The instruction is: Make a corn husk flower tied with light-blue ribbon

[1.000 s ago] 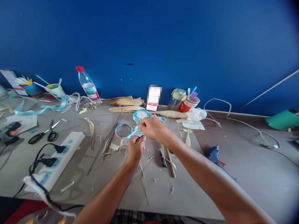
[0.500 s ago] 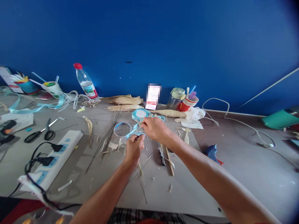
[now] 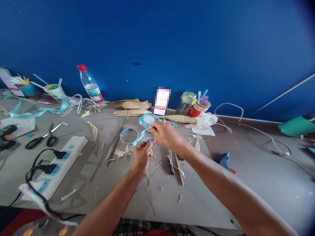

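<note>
Above the middle of the table, my left hand (image 3: 142, 155) is closed in a pinch. A light blue ribbon (image 3: 141, 137) runs to its fingertips. My right hand (image 3: 164, 133), just above and to the right, is also closed. A small tan piece shows at its fingertips, too small to name. Beyond the hands lies a ribbon spool (image 3: 149, 118) with a white centre. A clear roll of tape (image 3: 129, 135) lies flat left of the fingers. Thin stems (image 3: 152, 193) extend below my left hand; whether it holds them I cannot tell.
Dark wires (image 3: 115, 141), scissors (image 3: 50, 136) and a power strip (image 3: 61, 164) lie left. A craft knife (image 3: 170, 162), a wooden stick (image 3: 179, 170) and a glue gun (image 3: 223, 161) lie right. Dried husks (image 3: 134, 104), a bottle (image 3: 92, 88) and a phone (image 3: 161, 101) stand along the wall.
My right hand has shifted slightly right, and the ribbon between the hands lies a little differently. Both hands stay closed. The camera view has shifted slightly.
</note>
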Demonstrator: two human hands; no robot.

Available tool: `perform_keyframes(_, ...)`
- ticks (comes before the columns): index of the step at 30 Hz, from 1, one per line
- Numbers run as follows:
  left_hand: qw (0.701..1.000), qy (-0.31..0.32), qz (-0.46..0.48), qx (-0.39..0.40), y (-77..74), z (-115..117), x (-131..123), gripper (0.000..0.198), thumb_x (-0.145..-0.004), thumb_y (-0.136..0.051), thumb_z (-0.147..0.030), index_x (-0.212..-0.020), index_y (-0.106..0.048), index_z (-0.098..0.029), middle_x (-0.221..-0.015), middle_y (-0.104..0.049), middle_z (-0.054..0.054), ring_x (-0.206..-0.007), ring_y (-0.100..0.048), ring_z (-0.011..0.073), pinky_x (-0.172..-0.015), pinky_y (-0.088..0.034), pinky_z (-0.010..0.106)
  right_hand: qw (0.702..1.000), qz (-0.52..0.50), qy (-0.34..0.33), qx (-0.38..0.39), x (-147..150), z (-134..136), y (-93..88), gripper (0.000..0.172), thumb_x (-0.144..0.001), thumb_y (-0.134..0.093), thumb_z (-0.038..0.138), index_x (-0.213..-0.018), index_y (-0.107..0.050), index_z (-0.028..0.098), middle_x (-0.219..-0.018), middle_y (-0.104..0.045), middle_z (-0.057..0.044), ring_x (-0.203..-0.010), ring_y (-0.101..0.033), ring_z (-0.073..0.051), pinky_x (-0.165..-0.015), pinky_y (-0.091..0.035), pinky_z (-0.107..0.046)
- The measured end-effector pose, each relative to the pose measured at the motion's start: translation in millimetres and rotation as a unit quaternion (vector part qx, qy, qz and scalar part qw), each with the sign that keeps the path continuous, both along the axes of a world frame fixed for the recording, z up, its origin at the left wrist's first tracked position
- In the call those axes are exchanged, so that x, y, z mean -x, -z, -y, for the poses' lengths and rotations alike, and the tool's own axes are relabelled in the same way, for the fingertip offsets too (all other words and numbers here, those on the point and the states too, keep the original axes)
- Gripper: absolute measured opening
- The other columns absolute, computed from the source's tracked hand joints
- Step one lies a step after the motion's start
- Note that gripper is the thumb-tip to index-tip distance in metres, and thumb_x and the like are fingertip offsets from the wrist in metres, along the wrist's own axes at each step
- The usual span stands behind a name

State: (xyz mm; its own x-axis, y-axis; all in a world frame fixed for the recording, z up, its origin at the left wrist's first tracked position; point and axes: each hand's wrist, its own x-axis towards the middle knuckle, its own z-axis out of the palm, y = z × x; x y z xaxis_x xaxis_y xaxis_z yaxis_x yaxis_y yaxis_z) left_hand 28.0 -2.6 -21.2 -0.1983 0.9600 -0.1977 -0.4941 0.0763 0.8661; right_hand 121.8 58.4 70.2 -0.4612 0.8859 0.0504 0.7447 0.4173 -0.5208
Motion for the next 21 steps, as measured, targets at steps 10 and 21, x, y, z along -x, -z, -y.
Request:
perform_keyframes(10, 0.998, 0.009, 0.052, 0.023, -7.1, 1, 1, 0.034, -0.066, -0.070, -0.028, -0.055, -0.040, -0.017, -0.045, -0.031, -0.009, -0.040, -0.026, 0.0028, -0.042, -0.022, 0.020, 0.997, -0.064, -0.029, -0.024, -8, 9, 5.8, 0.014, -0.082, -0.044, 0.014, -0.072, -0.053, 0.017, -0.052, -0.056, 0.002, -0.054, -0.051, -0.011, -0.058, -0.033, -0.022)
perform_keyframes(21, 0.997, 0.031, 0.070, 0.018, -6.7, 2, 4, 0.027, -0.067, -0.071, -0.029, -0.059, -0.049, -0.014, -0.051, -0.039, -0.006, -0.042, -0.027, 0.0023, -0.043, -0.021, 0.020, 0.990, -0.131, -0.031, -0.040, -13, 12, 22.9, 0.011, -0.082, -0.047, 0.011, -0.076, -0.052, 0.018, -0.055, -0.060, 0.001, -0.055, -0.057, -0.011, -0.059, -0.038, -0.021)
